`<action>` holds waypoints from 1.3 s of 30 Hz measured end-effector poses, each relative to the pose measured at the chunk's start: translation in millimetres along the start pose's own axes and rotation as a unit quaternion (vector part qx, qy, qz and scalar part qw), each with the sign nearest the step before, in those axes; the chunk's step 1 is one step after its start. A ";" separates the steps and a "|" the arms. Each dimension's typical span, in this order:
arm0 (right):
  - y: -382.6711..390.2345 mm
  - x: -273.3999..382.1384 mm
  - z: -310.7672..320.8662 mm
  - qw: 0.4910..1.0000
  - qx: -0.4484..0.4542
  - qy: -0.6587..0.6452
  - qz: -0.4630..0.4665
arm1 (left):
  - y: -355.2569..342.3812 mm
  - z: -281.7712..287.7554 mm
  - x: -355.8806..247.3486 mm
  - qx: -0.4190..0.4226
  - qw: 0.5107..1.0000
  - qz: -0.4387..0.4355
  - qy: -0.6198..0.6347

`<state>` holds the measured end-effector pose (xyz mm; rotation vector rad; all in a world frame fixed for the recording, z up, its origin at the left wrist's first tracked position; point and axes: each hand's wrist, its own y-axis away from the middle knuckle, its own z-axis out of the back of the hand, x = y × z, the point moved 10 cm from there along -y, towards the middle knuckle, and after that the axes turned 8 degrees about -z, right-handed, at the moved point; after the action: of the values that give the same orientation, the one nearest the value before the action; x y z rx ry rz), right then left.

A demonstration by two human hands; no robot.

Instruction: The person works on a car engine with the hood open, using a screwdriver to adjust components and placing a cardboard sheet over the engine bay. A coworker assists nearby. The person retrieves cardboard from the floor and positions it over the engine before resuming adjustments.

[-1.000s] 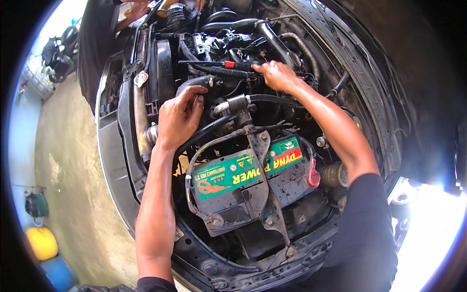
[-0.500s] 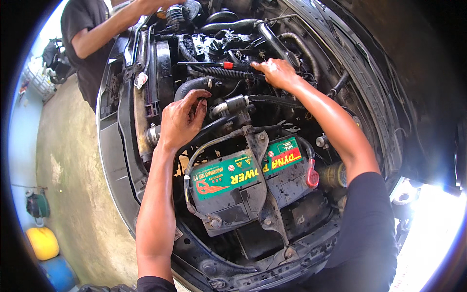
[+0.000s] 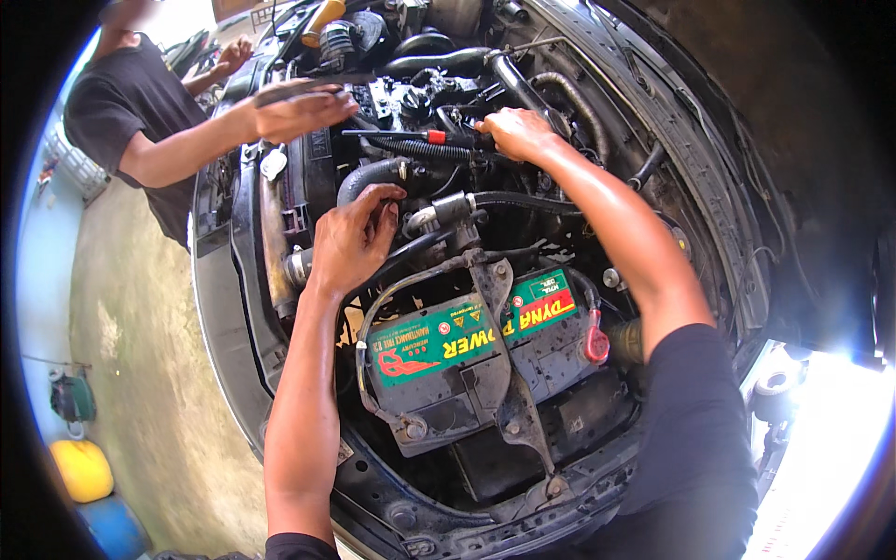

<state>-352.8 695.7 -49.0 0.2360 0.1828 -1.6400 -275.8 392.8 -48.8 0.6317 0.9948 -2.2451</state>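
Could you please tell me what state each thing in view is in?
Left hand: fingers bent beside the curved hose; grip unclear.
Right hand: fingers curled at the right end of the red-banded tool.
Curved hose: clamp near its end; connection unclear.
Battery: in place, under a metal bracket.
Red terminal cover: at the battery's right end.
Co-worker's hand: closed on a dark, long object.

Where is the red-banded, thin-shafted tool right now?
In the head view, the red-banded tool is at upper centre, just left of the right hand and beside the corrugated black hose.
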 end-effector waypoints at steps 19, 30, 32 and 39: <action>19.0 -35.1 -45.1 0.997 -0.037 -0.055 -0.029 | -1.0 4.6 -0.6 -0.020 0.999 -0.018 0.038; 44.4 10.8 -22.1 0.991 -0.078 -0.109 -0.013 | 4.4 7.1 -0.9 -0.011 0.999 -0.041 0.031; 36.6 -16.3 -31.5 0.997 -0.060 -0.048 -0.030 | 1.0 -6.8 -7.7 0.016 0.999 -0.048 0.017; 37.2 -40.6 -59.8 0.989 -0.017 -0.119 -0.088 | -1.5 -2.0 -1.7 0.012 0.999 -0.014 0.029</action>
<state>-310.2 747.2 -95.2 -0.0037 0.0505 -1.8229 -275.3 395.7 -48.2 0.6998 1.0121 -2.2785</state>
